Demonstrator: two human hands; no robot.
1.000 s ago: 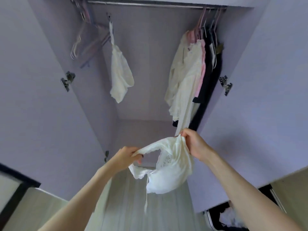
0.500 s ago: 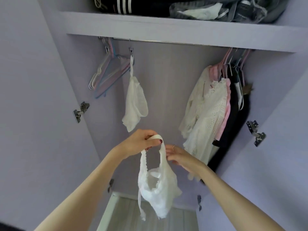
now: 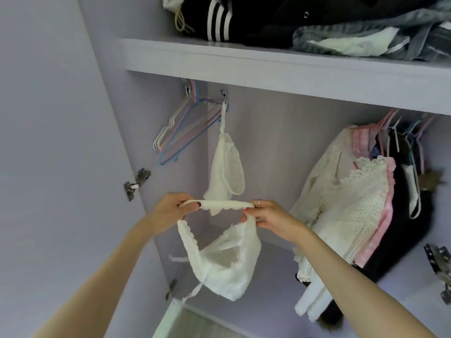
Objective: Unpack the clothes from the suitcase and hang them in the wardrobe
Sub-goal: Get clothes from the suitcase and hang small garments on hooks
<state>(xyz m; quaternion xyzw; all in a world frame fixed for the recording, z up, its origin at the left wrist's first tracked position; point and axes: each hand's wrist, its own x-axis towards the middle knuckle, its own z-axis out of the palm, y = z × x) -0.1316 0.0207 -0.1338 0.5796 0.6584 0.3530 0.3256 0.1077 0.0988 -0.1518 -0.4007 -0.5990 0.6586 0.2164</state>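
A white lace top (image 3: 227,262) hangs in front of the open lilac wardrobe (image 3: 280,69). Its strap is stretched level between my hands. My left hand (image 3: 174,209) pinches the strap's left end, and my right hand (image 3: 268,219) pinches the right end, with the fabric drooping below. Behind them another white garment (image 3: 225,172) hangs from a clip under the shelf. Empty pastel hangers (image 3: 181,132) cluster at the rail's left end. The suitcase is out of sight.
White, pink and black clothes (image 3: 353,211) hang at the right of the rail. Folded dark clothes and denim (image 3: 317,23) lie on the top shelf. Door hinges (image 3: 136,184) stick out on the left side, and another hinge (image 3: 441,269) on the right door.
My hands have risen with the top and moved apart. The right hand, open half a second ago, has taken the strap, which is now pulled level. The view has tilted up to the shelf.
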